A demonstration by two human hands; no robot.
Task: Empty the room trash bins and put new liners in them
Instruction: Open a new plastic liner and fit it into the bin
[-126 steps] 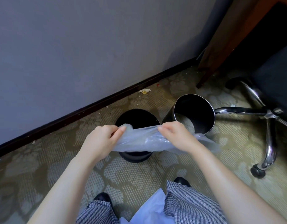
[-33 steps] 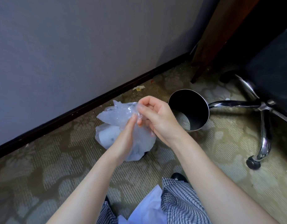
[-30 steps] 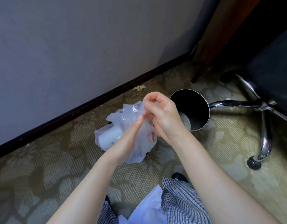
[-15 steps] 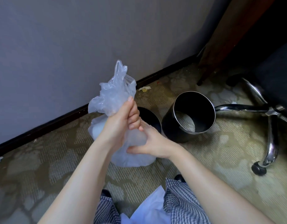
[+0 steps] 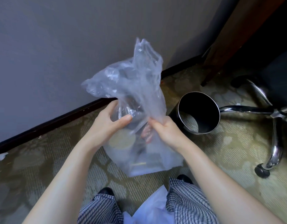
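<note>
A clear plastic liner bag [image 5: 136, 88] with trash in its bottom hangs lifted in front of me, its loose top standing up against the wall. My left hand [image 5: 110, 125] grips the bag's neck from the left, thumb across the plastic. My right hand [image 5: 165, 130] pinches the neck from the right. A black bin with a chrome rim [image 5: 198, 113] stands on the carpet to the right, no liner in it. The other bin is hidden behind the bag.
An office chair's chrome base [image 5: 275, 126] with a caster [image 5: 261, 171] spreads at the right. A wooden desk leg [image 5: 220, 50] stands behind the bin. Grey wall and dark baseboard [image 5: 50, 123] run along the left. White plastic [image 5: 152, 209] lies between my knees.
The bag has been lifted higher out of the bin. My right hand moved up from under the bag to its neck, and my left hand shifted its grip lower on the neck.
</note>
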